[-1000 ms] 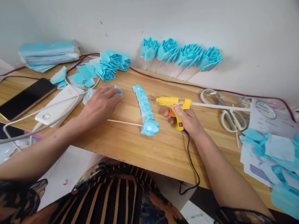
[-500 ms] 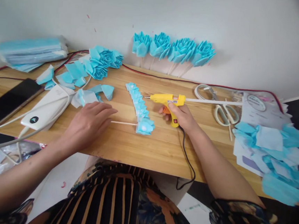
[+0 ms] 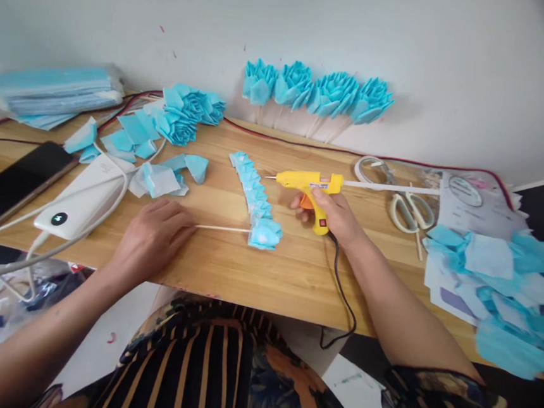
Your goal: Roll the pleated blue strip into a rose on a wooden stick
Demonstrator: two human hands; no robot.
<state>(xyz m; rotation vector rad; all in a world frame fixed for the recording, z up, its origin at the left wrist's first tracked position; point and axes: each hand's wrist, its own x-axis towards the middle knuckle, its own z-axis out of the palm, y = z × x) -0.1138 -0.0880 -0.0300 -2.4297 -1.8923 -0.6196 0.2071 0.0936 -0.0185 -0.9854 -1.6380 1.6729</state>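
My right hand (image 3: 335, 216) grips a yellow glue gun (image 3: 309, 183) with a long white glue stick (image 3: 390, 188) in its back end. The nozzle points left, close to a pleated light-blue strip (image 3: 252, 188) lying on the wooden table. At the strip's near end a blue rolled flower head (image 3: 266, 234) lies sideways on a thin stick (image 3: 222, 228). My left hand (image 3: 159, 232) has its fingers closed at the stick's free end. Just beyond that hand lie loose blue and white fabric pieces (image 3: 160, 178).
Finished blue flowers (image 3: 333, 94) on sticks lean against the wall, with more flower heads (image 3: 184, 117) at the back left. A phone (image 3: 17, 182), a white power bank (image 3: 82, 197) and cables lie left. Scissors (image 3: 411, 213), tape (image 3: 370, 168) and blue scraps (image 3: 520, 302) are right.
My left hand has come back from the loose fabric pieces, letting go of a blue piece, and has closed on the stick's end. My right hand keeps the glue gun nearly in place.
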